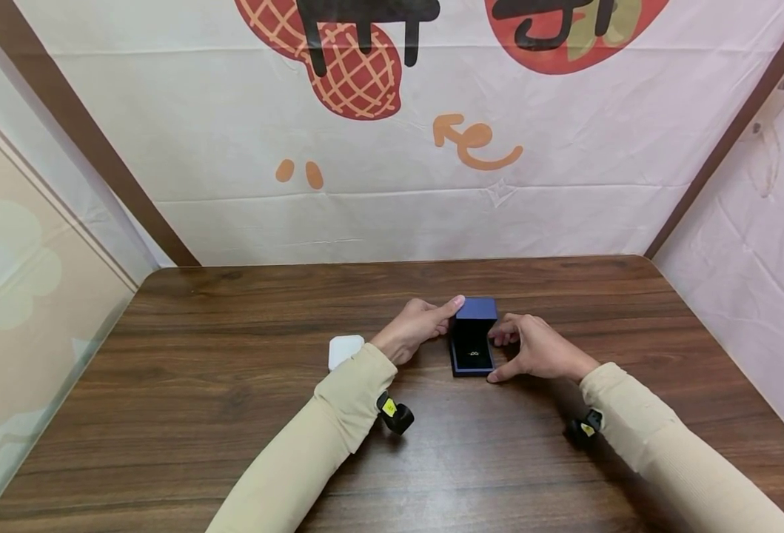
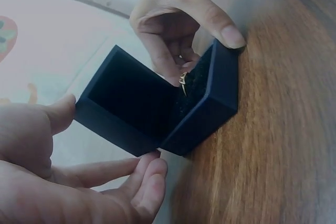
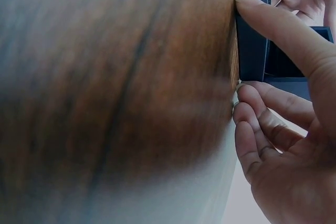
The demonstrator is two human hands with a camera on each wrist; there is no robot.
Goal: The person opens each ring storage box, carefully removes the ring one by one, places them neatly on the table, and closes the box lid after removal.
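Observation:
A dark blue ring box (image 1: 477,309) stands on the table with its lid raised. In its black cushioned base sits a gold-coloured ring (image 2: 183,83) with a small ornament on top. My left hand (image 1: 418,326) grips the lid from the left, thumb on its edge and fingers down near the hinge side. From the right, my right hand (image 1: 541,349) spans the base, its thumb at the front corner and its fingertips by the rear. The right wrist view shows that thumb (image 3: 268,17) against the box's side.
A small white object with cut corners (image 1: 345,349) lies on the wooden table (image 1: 245,444), partly behind the left sleeve. Beyond the table's far edge hangs a printed white cloth (image 1: 232,126), with more cloth on both sides.

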